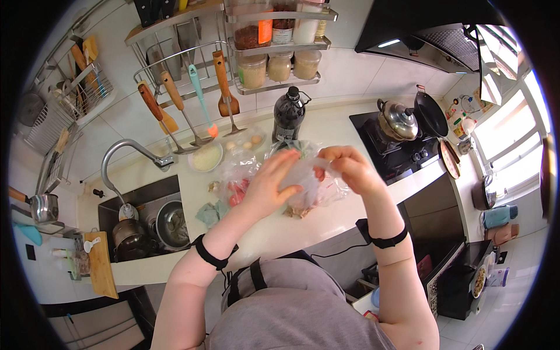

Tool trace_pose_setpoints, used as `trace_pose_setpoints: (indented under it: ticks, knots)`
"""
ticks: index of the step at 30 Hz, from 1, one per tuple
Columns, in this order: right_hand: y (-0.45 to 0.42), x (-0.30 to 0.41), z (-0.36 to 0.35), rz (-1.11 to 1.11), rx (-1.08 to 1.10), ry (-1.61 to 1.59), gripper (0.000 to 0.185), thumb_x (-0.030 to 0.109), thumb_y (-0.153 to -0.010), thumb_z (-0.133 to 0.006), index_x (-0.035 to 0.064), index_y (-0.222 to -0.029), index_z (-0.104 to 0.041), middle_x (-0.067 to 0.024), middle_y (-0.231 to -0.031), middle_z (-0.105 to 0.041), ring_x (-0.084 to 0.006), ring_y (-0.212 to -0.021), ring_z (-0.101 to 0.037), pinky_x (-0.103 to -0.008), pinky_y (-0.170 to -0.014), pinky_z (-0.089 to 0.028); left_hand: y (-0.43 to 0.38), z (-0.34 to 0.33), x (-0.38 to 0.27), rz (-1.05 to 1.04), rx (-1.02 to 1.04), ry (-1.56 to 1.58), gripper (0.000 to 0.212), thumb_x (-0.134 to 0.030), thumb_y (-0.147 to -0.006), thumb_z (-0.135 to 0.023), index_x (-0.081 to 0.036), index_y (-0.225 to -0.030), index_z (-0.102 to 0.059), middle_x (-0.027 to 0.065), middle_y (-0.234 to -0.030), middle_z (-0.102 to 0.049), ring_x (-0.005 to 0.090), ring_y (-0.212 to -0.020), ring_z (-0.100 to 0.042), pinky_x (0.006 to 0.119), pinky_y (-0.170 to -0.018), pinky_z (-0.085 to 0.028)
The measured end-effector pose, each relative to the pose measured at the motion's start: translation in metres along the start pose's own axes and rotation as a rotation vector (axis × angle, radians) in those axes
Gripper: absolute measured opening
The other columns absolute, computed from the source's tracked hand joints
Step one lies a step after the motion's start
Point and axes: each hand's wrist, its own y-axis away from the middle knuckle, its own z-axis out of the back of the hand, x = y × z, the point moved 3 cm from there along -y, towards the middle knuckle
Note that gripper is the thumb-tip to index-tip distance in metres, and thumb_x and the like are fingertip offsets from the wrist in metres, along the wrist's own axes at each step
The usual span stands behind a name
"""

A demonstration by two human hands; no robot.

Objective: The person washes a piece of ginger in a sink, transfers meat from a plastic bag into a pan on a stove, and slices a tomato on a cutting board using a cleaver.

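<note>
Over the white counter my right hand (352, 168) pinches the gathered top of a thin clear plastic bag (302, 183) bearing red print. My left hand (273, 181) is beside this bag, fingers stretched out and thumb apart. Whether it touches the plastic I cannot tell. Something brownish, too covered to name, shows at the bag's lower end. Left of it, partly behind my left hand, lies another clear bag (238, 175) with red items inside. Behind my hands, a third plastic bag (288, 148) has something green in it.
A large dark bottle (288, 116) stands behind the bags. Near the wall are a bowl of white grains (205, 157) and several eggs (247, 142). The sink (146, 183) holds pots. On the cooktop (385, 148) sits a lidded steel pot (397, 121). Spatulas (223, 83) hang above.
</note>
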Motion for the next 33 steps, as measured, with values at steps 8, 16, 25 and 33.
trace_pose_setpoints:
  ticks: [8, 16, 25, 33]
  knots:
    - [0.0, -0.114, -0.044, -0.104, -0.277, -0.173, 0.027, 0.018, -0.09, -0.055, 0.0015, -0.112, -0.051, -0.0091, -0.1, -0.059, -0.017, -0.088, -0.057, -0.0316, -0.079, -0.047, 0.073, -0.022, 0.071, 0.525, 0.198, 0.388, 0.034, -0.019, -0.08, -0.069, -0.002, -0.108, -0.061, 0.0108, -0.087, -0.067, 0.0165, -0.081, -0.062, 0.03, -0.075, -0.047]
    - [0.007, -0.208, -0.092, -0.114, -0.169, 0.146, 0.06, 0.021, -0.075, -0.076, 0.0019, -0.124, -0.048, -0.0044, -0.083, -0.057, -0.0113, -0.075, -0.052, -0.0269, -0.068, -0.045, 0.138, -0.032, 0.109, 0.648, 0.333, 0.399, 0.024, -0.019, -0.092, -0.056, -0.001, -0.105, -0.064, 0.0005, -0.088, -0.065, 0.0081, -0.082, -0.055, 0.027, -0.076, -0.045]
    - [0.015, -0.221, -0.075, -0.252, -0.194, 0.35, 0.029, 0.024, -0.08, -0.071, -0.0005, -0.095, -0.067, -0.0072, -0.073, -0.064, -0.0122, -0.065, -0.056, -0.0286, -0.061, -0.046, 0.171, -0.032, 0.137, 0.888, 0.207, 0.509, 0.028, -0.023, -0.091, -0.059, -0.001, -0.107, -0.064, 0.0001, -0.084, -0.064, 0.0078, -0.076, -0.054, 0.025, -0.07, -0.044]
    - [0.005, -0.175, -0.106, -0.383, -0.254, 0.504, 0.031, 0.028, -0.078, -0.071, 0.0019, -0.095, -0.066, -0.011, -0.081, -0.064, -0.0174, -0.069, -0.06, -0.0304, -0.063, -0.046, 0.13, -0.017, 0.085, 0.438, 0.129, 0.116, 0.02, -0.019, -0.083, -0.059, -0.006, -0.099, -0.063, 0.0146, -0.083, -0.066, 0.0291, -0.073, -0.064, 0.036, -0.065, -0.049]
